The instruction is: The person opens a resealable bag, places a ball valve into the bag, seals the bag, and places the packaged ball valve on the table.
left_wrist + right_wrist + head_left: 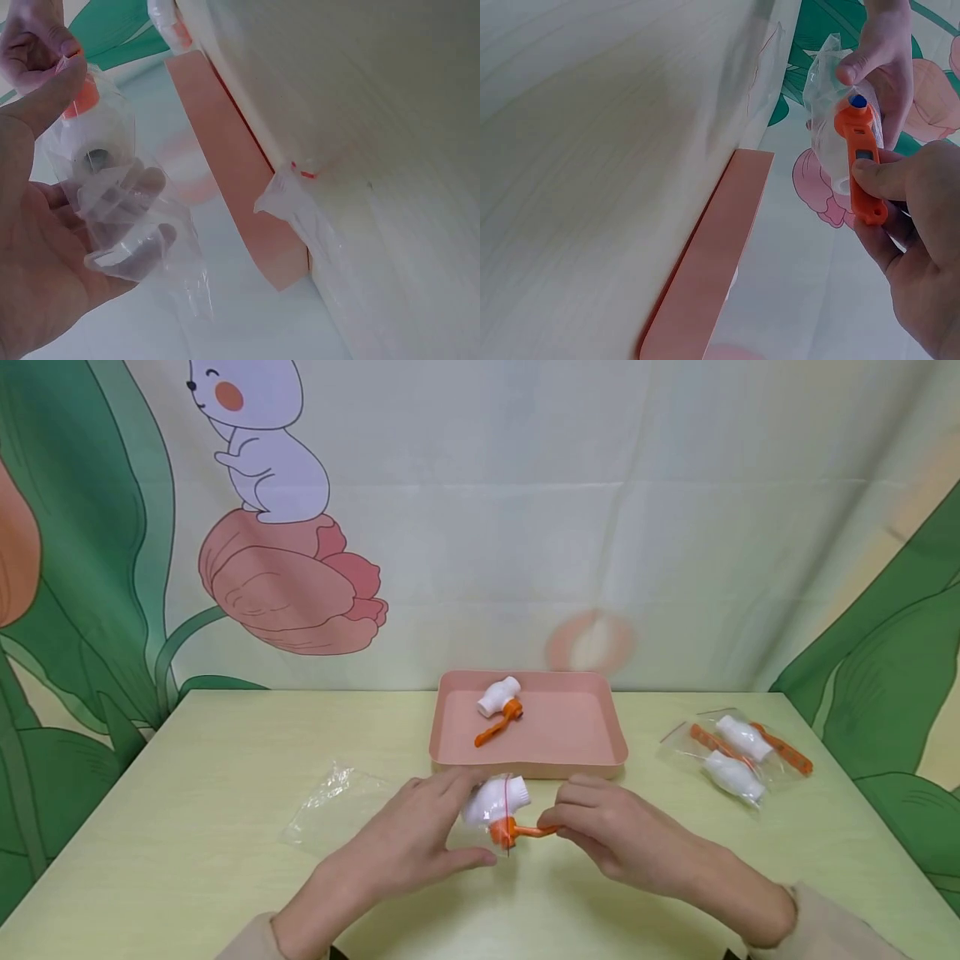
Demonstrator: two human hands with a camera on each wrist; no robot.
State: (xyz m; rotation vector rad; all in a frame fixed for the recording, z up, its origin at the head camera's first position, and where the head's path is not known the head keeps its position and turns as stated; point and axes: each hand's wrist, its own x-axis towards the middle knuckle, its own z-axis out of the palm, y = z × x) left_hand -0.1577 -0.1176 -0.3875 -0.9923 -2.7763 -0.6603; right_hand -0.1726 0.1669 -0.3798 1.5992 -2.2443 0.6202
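Observation:
A white plastic ball valve (495, 800) with an orange lever handle (864, 180) is partly inside a clear zip bag (184, 259). My left hand (420, 831) holds the bag from the left, with thumb and fingers on either side of the valve. From the right, my right hand (622, 833) pinches the end of the orange handle, which sticks out past the bag's red seal line. The right wrist view shows its thumb on the flat of the handle. Both hands are in front of the pink tray (562, 727).
In the tray lies another white valve (498, 696) with an orange handle. Two bagged valves (738, 760) with orange handles rest at the table's right. A flattened clear bag (330, 814) lies to the left, beside my left hand. A printed curtain (480, 527) hangs behind the table.

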